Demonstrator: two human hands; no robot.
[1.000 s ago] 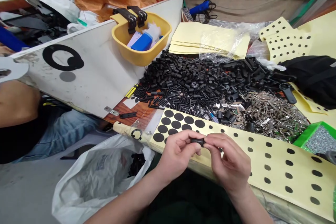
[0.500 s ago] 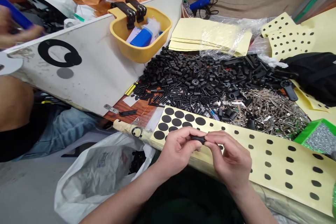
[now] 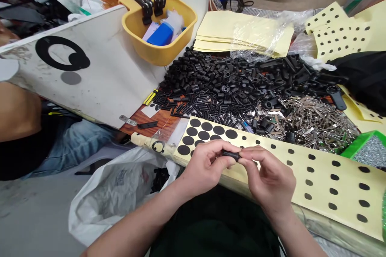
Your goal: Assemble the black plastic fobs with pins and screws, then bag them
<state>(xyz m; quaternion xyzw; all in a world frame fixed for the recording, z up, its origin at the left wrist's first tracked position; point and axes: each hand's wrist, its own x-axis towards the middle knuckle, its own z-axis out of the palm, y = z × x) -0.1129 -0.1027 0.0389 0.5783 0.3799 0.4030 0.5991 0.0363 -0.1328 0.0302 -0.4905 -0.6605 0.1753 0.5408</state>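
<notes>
A small black cylindrical part point(image 3: 231, 155) lies level between my two hands, above the near edge of the yellow dotted sheet point(image 3: 321, 176). My left hand point(image 3: 208, 164) pinches its left end between thumb and fingers. At the right end, the thumb and fingers of my right hand point(image 3: 269, 174) are pressed together; anything smaller they may hold is hidden. Beyond the sheet spreads a pile of black plastic parts point(image 3: 211, 72), with short ribbed black pieces point(image 3: 205, 106) in front of it. A heap of thin metal pieces point(image 3: 319, 124) lies to the right.
A yellow bin point(image 3: 150, 50) hangs on the white partition point(image 3: 105, 88). Below the table edge is an open white bag point(image 3: 105, 200). A green box of small metal bits point(image 3: 369, 150) stands at the right. Another person's arm point(image 3: 18, 112) shows at the left.
The view has shifted slightly. Both hands remain together at the black part, now a little farther right in view. The other person's hand and the blue object at the far left have moved mostly out of view.
</notes>
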